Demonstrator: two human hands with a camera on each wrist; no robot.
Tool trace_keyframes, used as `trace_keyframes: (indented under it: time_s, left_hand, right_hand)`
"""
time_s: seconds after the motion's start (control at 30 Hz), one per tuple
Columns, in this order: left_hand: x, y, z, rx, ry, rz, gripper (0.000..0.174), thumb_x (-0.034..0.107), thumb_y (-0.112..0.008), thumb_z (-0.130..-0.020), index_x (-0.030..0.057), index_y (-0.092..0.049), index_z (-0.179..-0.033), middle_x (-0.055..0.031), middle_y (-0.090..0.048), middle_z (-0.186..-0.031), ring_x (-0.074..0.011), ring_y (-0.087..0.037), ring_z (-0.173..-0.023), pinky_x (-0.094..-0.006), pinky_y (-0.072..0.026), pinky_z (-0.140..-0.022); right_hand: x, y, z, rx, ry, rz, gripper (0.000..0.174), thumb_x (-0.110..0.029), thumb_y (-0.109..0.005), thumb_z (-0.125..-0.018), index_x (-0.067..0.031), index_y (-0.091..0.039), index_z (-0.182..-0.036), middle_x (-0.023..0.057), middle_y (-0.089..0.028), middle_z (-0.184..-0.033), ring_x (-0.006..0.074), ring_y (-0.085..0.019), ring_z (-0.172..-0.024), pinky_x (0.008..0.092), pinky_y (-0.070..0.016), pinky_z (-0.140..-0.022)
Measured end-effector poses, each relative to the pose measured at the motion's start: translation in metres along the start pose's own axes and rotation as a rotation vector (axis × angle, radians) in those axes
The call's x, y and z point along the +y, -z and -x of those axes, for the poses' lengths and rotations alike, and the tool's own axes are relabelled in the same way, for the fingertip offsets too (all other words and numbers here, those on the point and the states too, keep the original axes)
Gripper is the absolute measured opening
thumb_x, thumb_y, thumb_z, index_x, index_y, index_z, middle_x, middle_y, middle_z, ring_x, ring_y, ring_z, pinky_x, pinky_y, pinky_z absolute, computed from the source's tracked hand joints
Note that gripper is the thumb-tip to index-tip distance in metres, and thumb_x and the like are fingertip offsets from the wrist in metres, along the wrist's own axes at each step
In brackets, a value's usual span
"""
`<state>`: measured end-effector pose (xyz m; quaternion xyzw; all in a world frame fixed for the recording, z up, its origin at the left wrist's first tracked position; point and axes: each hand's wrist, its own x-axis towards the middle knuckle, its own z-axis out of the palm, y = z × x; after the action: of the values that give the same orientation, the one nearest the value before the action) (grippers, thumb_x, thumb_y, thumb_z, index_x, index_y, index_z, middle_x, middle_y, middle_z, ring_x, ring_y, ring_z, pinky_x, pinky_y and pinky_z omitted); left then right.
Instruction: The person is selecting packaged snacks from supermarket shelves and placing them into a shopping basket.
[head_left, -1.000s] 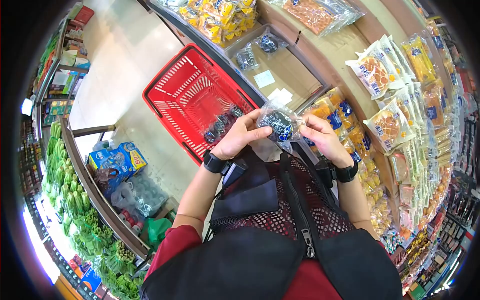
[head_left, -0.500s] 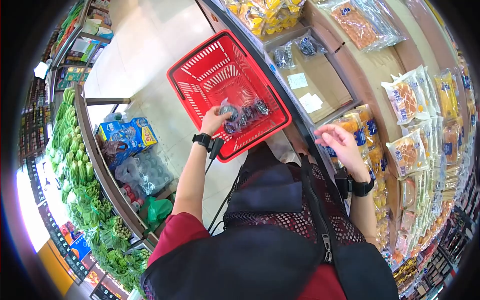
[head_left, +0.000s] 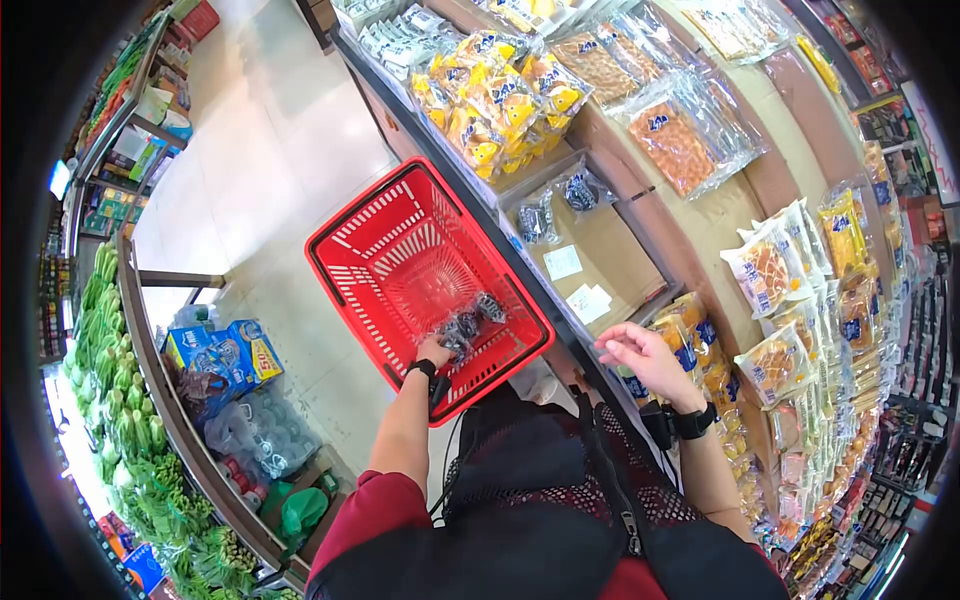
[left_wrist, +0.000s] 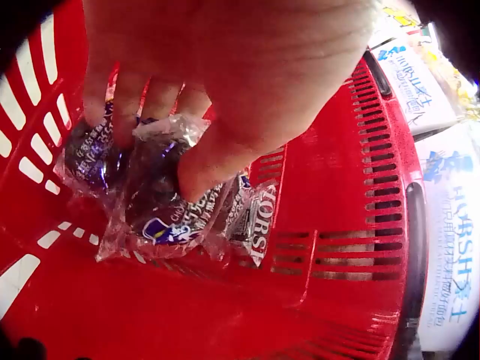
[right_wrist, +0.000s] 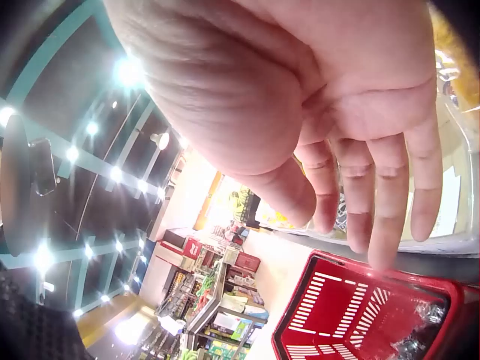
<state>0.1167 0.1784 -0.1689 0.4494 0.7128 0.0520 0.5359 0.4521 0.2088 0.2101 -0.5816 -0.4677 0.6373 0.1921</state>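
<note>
Inside the red shopping basket [head_left: 345,215], my left hand [head_left: 433,352] is down near the bottom at the near end. In the left wrist view its thumb and fingers pinch a dark bun in a clear printed wrapper [left_wrist: 161,191]. Another wrapped dark bun [left_wrist: 91,159] lies right beside it, under the fingertips. More of these packets [head_left: 490,307] lie farther along the basket floor. My right hand [head_left: 650,362] hovers by the shelf edge, holding nothing; its fingers hang relaxed and slightly bent in the right wrist view.
A shelf box [head_left: 625,250] with two dark wrapped buns [head_left: 560,205] stands right of the basket. Yellow snack packs [head_left: 500,100] and bagged flat breads [head_left: 675,150] fill the shelf behind. On the left are a vegetable rack [head_left: 120,400] and a blue carton [head_left: 225,355].
Both hands were together at a wrapped bun. My left hand then carried the bun into the basket and is now lower among the packets. The right hand let go and stayed by the shelf.
</note>
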Motion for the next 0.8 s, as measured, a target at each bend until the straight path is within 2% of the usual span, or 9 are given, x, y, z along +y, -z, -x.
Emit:
trace_keyframes:
  time_s: [0.17,0.27,0.33,0.43,0.5,0.6,0.63,0.7,0.8]
  left_hand:
    - [0.004,-0.009,0.007,0.150,0.045,-0.037,0.049,0.020,-0.067,-0.065,0.0093,-0.057,-0.112,-0.0163,-0.053,-0.117,-0.0318,-0.050,-0.110,-0.0392,-0.0417,-0.092]
    - [0.024,0.000,0.027,0.232,0.080,-0.057,0.055,0.016,-0.064,-0.068,0.0091,-0.047,-0.120,-0.0209,-0.039,-0.125,-0.0397,-0.044,-0.113,-0.0424,-0.0401,-0.093]
    - [0.031,0.007,0.037,0.284,0.022,-0.053,0.053,0.016,-0.063,-0.068,0.0088,-0.048,-0.119,-0.0207,-0.040,-0.123,-0.0391,-0.044,-0.112,-0.0421,-0.0401,-0.093]
    - [0.042,0.020,0.057,0.326,-0.041,-0.023,0.051,0.016,-0.064,-0.070,0.0083,-0.048,-0.118,-0.0197,-0.042,-0.120,-0.0372,-0.045,-0.110,-0.0413,-0.0404,-0.093]
    - [0.041,0.024,0.064,0.319,-0.080,0.049,0.052,0.019,-0.066,-0.071,0.0084,-0.048,-0.119,-0.0189,-0.042,-0.119,-0.0359,-0.046,-0.109,-0.0408,-0.0405,-0.092]
    - [0.044,0.032,0.077,0.312,-0.123,0.089,0.047,0.021,-0.066,-0.073,0.0070,-0.051,-0.115,-0.0177,-0.045,-0.116,-0.0330,-0.049,-0.107,-0.0387,-0.0413,-0.091]
    - [0.048,0.036,0.084,0.304,-0.147,0.119,0.044,0.021,-0.066,-0.074,0.0061,-0.053,-0.113,-0.0172,-0.047,-0.114,-0.0320,-0.050,-0.106,-0.0379,-0.0415,-0.090]
    - [0.054,0.038,0.094,0.336,-0.191,0.101,0.042,0.022,-0.066,-0.075,0.0048,-0.055,-0.111,-0.0162,-0.053,-0.108,-0.0300,-0.054,-0.099,-0.0363,-0.0437,-0.087]
    - [0.068,0.038,0.109,0.156,-0.240,0.471,0.039,0.020,-0.064,-0.080,0.0042,-0.054,-0.114,-0.0126,-0.060,-0.104,-0.0217,-0.059,-0.092,-0.0302,-0.0474,-0.077]
  right_hand:
    - [-0.010,-0.004,-0.038,-0.058,0.044,0.075,0.020,-0.012,-0.053,-0.089,0.0016,-0.053,-0.104,0.0068,-0.060,-0.096,0.0120,-0.059,-0.084,0.0254,-0.0479,-0.074]
    - [-0.011,-0.007,-0.079,0.014,0.130,0.239,0.027,-0.015,-0.056,-0.088,-0.0007,-0.051,-0.110,0.0083,-0.059,-0.096,0.0131,-0.059,-0.082,0.0260,-0.0484,-0.070]
    - [-0.009,-0.010,-0.114,0.185,0.190,0.247,0.039,-0.021,-0.060,-0.085,-0.0029,-0.046,-0.116,0.0095,-0.059,-0.098,0.0134,-0.060,-0.081,0.0256,-0.0484,-0.068]
    - [-0.010,-0.014,-0.163,0.293,0.050,0.156,0.051,-0.025,-0.063,-0.082,-0.0027,-0.040,-0.122,0.0122,-0.058,-0.105,0.0144,-0.060,-0.082,0.0264,-0.0486,-0.067]
    - [0.005,-0.013,-0.194,0.381,0.099,0.465,0.042,-0.025,-0.065,-0.081,-0.0005,-0.050,-0.111,0.0143,-0.061,-0.097,0.0158,-0.062,-0.082,0.0281,-0.0490,-0.067]
    - [0.005,-0.013,-0.203,0.332,0.071,0.556,0.029,-0.022,-0.066,-0.079,0.0015,-0.057,-0.092,0.0143,-0.064,-0.083,0.0174,-0.064,-0.075,0.0306,-0.0498,-0.066]
    - [0.005,-0.011,-0.202,0.331,0.073,0.554,0.029,-0.022,-0.066,-0.079,0.0015,-0.057,-0.092,0.0143,-0.064,-0.083,0.0174,-0.064,-0.075,0.0306,-0.0498,-0.066]
    - [0.006,-0.003,-0.195,0.366,0.108,0.342,0.021,-0.017,-0.067,-0.079,0.0015,-0.057,-0.077,0.0119,-0.064,-0.073,0.0170,-0.064,-0.066,0.0299,-0.0507,-0.063]
    - [-0.010,0.009,-0.150,0.293,0.218,0.095,0.012,-0.008,-0.062,-0.082,-0.0006,-0.053,-0.082,0.0071,-0.063,-0.075,0.0131,-0.062,-0.067,0.0238,-0.0500,-0.062]
